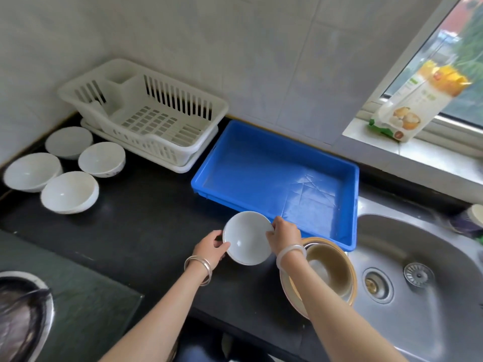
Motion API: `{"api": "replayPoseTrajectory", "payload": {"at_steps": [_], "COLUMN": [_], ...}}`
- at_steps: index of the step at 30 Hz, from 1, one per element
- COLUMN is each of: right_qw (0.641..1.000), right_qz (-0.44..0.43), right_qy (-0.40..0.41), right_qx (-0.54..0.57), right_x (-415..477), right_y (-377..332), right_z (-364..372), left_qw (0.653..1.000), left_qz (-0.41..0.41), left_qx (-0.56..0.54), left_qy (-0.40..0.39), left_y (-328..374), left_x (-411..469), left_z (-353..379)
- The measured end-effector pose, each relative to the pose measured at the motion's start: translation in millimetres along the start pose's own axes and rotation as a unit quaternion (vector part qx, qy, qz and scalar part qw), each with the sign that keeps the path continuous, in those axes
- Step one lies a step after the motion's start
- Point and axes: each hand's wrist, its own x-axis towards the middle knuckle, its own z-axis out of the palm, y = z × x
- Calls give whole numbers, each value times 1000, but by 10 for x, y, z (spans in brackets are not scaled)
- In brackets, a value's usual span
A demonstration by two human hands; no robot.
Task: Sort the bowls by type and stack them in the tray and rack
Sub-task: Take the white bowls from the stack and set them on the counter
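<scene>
A small white bowl (247, 237) is held by its rim between my left hand (211, 248) and my right hand (285, 234), just in front of the blue tray (274, 163). The tray holds nothing. Behind it to the left stands the white dish rack (146, 111), with nothing in it. Several white bowls (69, 192) sit on the black counter at the far left. Under my right forearm lies a stack of tan-rimmed bowls (332, 267) at the sink's edge.
A steel sink (423, 278) lies at the right. A food package (415, 100) leans on the window sill. A stove burner (23, 314) and glass hob are at the lower left. Tiled wall runs behind the rack and tray.
</scene>
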Motion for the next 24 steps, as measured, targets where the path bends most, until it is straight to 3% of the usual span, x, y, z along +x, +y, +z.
{"api": "replayPoseTrajectory", "payload": {"at_steps": [6, 12, 24], "right_qw": [999, 992, 970], "right_qz": [-19, 20, 6], "right_qy": [27, 73, 86], "right_qx": [-16, 106, 227], "right_x": [-51, -123, -95], "right_y": [28, 114, -31], "right_z": [-43, -112, -373], "left_qw": [996, 981, 982], "left_qz": [-26, -63, -78], "left_qx": [-84, -180, -171], "left_qy": [-24, -48, -1], "left_y": [-53, -8, 53], "left_x": [21, 69, 99], "left_z": [26, 16, -111]}}
